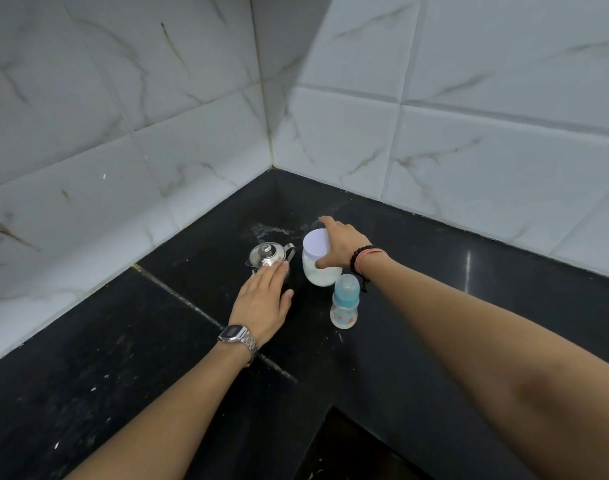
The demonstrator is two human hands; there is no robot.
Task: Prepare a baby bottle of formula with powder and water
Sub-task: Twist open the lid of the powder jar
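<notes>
Two hands, the left hand (263,299) and right hand (341,242), one steel kettle (269,256), one white-lidded powder jar (319,259), one blue-capped baby bottle (344,303), one metal wristwatch (236,336) and two bracelets (363,259) on a black counter (123,358).

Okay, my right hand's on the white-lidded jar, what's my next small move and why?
Probably close the right hand around the white-lidded clear jar of powder and twist its lid off: the lid is on, and the capped blue baby bottle looks empty.
</notes>
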